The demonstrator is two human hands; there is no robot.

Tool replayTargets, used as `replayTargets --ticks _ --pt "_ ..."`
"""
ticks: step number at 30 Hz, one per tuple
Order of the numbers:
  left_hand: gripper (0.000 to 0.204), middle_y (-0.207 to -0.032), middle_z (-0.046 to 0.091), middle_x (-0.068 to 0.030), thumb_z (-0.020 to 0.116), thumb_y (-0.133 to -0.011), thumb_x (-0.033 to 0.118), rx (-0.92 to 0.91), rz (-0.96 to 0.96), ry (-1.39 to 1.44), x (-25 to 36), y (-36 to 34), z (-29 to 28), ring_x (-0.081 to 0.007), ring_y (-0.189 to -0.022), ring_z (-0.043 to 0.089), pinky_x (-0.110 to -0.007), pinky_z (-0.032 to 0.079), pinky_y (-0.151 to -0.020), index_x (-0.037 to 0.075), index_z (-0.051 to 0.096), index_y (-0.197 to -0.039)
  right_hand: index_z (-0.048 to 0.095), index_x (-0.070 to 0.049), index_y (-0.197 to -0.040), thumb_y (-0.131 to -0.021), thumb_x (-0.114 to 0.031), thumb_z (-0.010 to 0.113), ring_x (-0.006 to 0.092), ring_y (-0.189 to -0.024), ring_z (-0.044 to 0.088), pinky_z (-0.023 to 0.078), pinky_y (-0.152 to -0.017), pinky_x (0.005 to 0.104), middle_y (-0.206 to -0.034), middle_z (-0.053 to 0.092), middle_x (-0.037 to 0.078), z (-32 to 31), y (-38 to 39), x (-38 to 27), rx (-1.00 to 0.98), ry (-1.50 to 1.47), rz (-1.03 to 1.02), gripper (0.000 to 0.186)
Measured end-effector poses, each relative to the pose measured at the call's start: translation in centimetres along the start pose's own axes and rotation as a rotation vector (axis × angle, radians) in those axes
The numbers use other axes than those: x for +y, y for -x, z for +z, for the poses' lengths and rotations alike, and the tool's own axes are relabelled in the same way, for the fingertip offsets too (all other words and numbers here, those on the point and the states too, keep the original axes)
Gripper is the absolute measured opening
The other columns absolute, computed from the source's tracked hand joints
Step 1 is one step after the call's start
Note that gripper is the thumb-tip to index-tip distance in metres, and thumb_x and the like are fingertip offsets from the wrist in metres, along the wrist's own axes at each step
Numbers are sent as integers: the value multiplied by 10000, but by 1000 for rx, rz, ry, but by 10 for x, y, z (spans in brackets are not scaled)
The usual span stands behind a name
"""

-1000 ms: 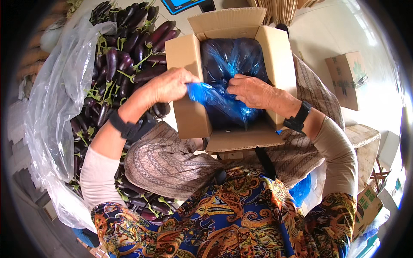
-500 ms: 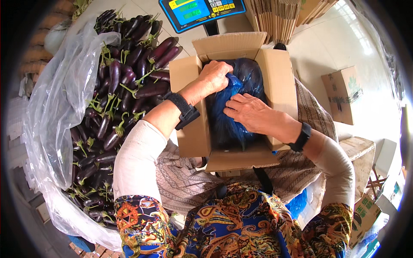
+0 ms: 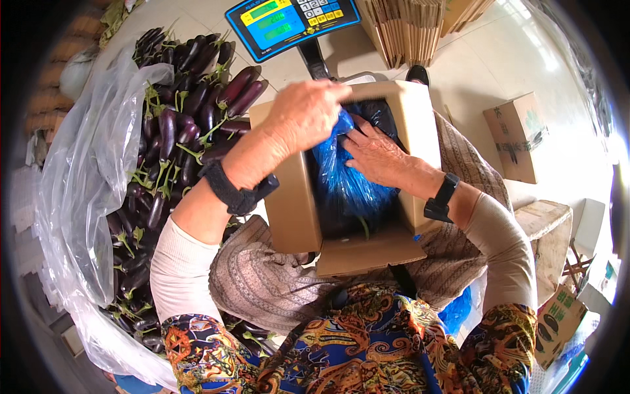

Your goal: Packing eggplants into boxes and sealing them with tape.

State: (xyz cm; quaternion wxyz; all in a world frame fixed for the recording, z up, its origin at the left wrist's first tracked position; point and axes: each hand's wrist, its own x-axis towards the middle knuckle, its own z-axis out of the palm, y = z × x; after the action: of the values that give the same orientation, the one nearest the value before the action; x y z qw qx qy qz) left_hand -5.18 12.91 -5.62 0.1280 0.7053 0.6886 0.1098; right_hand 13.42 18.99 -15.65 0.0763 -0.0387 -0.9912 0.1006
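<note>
Head view, left to right: some clear plastic [image 3: 85,177], then a big pile of eggplants [image 3: 167,134]. Next up, the left hand [image 3: 305,117], kinda blurry, is clamped on the bunched end of a blue bag [image 3: 348,187] sitting inside an open cardboard box [image 3: 413,125]. Just beside it, the right hand [image 3: 377,154] rests on the bag, fingers stretched out. Further right, another carton [image 3: 515,139] stands on the floor [image 3: 462,88].
</note>
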Motion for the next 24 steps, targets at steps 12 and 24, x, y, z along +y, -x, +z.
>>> replayTargets --ticks 12,24 --pt "357 -1299 489 -127 553 -818 119 241 225 -167 -12 37 75 -292 -1235 451 -443 452 -948 85 554 -1173 580 5 -1121 -829 -234 659 314 -1167 519 429 -980 434 -1238 536 184 -90 26 -38 -222 -123 -10 386" --pt "709 -1434 364 -161 742 -748 412 165 191 -75 -18 41 73 -352 -1326 344 -495 377 -1036 49 498 -1305 601 -40 -889 -793 -481 676 346 -807 610 476 -678 470 -823 606 130 -66 41 -34 -445 -331 149 458"
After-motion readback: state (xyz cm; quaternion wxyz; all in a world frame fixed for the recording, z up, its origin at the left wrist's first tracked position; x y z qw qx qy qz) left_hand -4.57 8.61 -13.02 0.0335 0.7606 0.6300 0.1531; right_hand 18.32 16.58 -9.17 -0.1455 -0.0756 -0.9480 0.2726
